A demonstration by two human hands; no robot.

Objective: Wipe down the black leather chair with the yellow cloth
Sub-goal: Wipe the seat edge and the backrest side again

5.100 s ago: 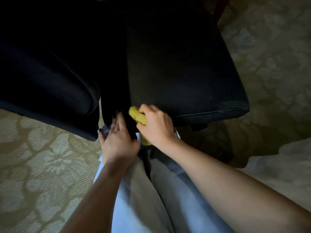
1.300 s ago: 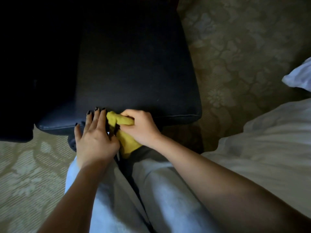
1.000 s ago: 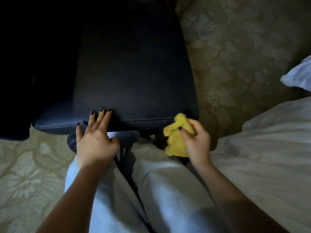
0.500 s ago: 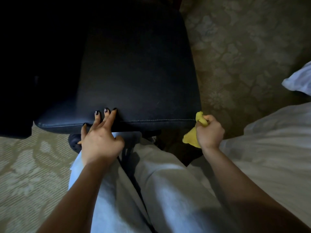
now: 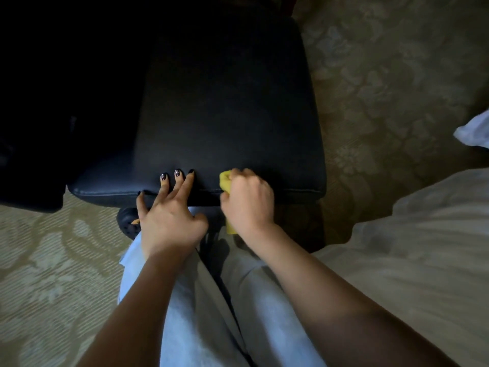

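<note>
The black leather chair (image 5: 227, 102) fills the upper middle of the head view, its seat's stitched front edge nearest me. My right hand (image 5: 247, 201) grips the bunched yellow cloth (image 5: 225, 179) and holds it against that front edge, right of centre. Most of the cloth is hidden under the hand; a strip shows below the wrist. My left hand (image 5: 169, 215) rests on the same edge just to the left, fingers straight and spread over the seam.
Patterned beige carpet (image 5: 47, 274) lies all around. A white bed cover (image 5: 423, 247) fills the lower right, with a pillow corner (image 5: 476, 131) at the right edge. My light trousers are below the hands. A dark shoe (image 5: 128, 225) shows under the seat edge.
My right hand carried the cloth from the seat's right corner back left along the front edge, up to beside my left hand. My left hand stayed on the edge.
</note>
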